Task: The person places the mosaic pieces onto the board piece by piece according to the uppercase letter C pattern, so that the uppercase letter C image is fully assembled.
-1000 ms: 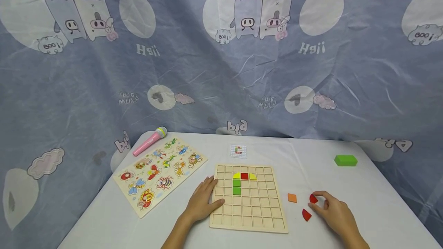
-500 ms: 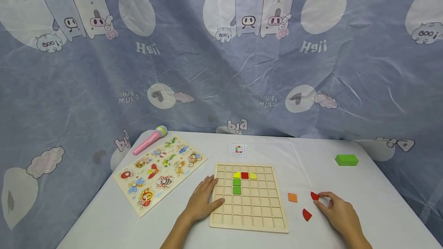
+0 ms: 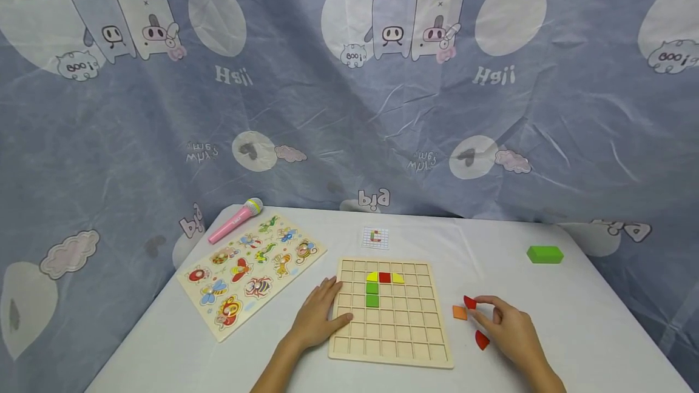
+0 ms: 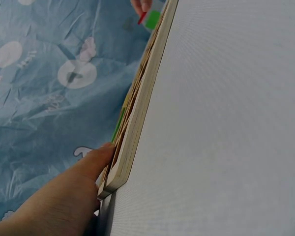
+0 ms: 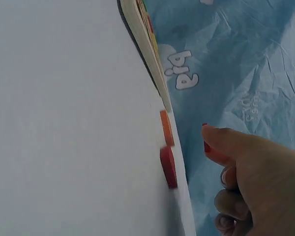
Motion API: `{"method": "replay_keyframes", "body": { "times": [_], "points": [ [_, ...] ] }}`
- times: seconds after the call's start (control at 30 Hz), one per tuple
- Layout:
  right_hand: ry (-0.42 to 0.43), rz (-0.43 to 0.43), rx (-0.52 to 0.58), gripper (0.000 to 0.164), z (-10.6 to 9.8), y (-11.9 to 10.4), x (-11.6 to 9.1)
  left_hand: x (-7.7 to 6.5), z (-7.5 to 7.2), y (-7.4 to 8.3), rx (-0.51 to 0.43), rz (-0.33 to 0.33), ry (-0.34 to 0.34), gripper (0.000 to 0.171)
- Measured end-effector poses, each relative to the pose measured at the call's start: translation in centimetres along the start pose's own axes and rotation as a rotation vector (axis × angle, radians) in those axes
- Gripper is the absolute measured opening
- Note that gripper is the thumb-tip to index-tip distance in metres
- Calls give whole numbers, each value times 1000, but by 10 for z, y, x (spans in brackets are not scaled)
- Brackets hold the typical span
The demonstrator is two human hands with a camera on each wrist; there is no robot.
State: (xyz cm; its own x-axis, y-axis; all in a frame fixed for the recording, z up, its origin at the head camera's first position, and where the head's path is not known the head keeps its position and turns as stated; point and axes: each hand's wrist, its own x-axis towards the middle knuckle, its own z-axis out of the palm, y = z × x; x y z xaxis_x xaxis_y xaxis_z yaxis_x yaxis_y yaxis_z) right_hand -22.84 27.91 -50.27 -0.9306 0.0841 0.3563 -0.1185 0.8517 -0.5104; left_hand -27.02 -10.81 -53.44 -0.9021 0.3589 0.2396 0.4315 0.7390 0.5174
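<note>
The white counter (image 3: pixel 437 244) bears a wooden grid board (image 3: pixel 393 327), an insect puzzle (image 3: pixel 253 272), a pink microphone (image 3: pixel 235 222), a small printed card (image 3: pixel 375 238), a green block (image 3: pixel 545 255), an orange square (image 3: pixel 460 313) and one red wedge (image 3: pixel 482 340).

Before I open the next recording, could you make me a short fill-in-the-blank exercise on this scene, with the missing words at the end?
1. The right hand pinches a ____ piece.
2. The left hand touches the ____ edge of the board.
3. Two ____ squares form a column on the board.
4. The microphone has a ____ handle.

Missing words: red; left; green; pink.
</note>
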Motion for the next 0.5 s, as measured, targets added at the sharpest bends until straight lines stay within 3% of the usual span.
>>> {"method": "replay_keyframes", "body": {
  "times": [0.13, 0.23, 0.5],
  "points": [
    [21, -122, 70, 25, 17, -30, -1, 0, 1, -1, 0, 2, 4, 76],
    [-10, -189, 101, 23, 33, -55, -4, 0, 2, -2, -2, 2, 4, 76],
    [-154, -227, 128, 21, 68, -103, -6, 0, 3, -3, 5, 6, 10, 76]
  ]
}}
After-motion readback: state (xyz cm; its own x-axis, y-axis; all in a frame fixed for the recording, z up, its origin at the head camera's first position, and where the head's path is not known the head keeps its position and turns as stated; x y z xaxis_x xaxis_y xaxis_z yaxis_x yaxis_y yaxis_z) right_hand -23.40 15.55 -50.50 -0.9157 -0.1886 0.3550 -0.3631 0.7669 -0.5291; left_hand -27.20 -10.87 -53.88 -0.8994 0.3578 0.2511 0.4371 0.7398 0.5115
